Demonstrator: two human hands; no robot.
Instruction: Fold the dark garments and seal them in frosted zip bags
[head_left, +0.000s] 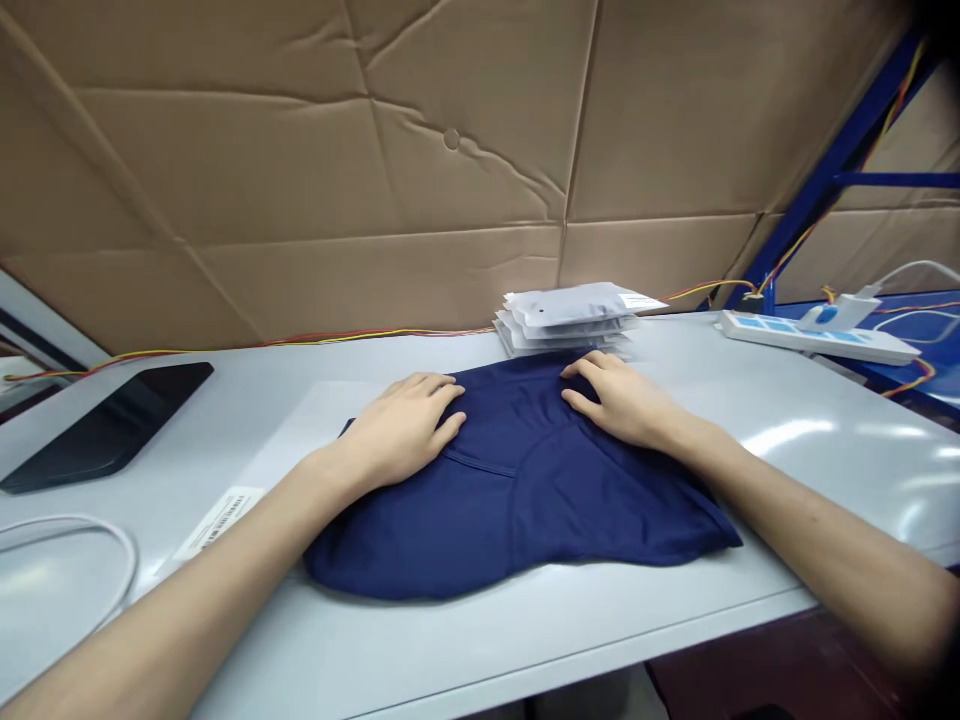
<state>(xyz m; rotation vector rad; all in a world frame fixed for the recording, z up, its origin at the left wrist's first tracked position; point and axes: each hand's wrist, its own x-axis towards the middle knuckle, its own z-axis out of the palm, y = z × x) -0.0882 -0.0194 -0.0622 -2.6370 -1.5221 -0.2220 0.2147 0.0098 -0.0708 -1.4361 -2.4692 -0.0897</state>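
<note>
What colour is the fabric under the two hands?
The fabric is navy blue, shown in the head view.

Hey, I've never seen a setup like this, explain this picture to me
There's no robot here: one camera, worn on a person's head, looks forward and down. That person's bare left hand and right hand rest on a smooth navy piece of fabric, laid on a glossy pale grey table; neither clearly grips it. Beyond it sits a stack of flat, whitish plastic packets. A black slab lies to the left, with a white cable nearer the camera; a long white power strip lies to the right.
</note>
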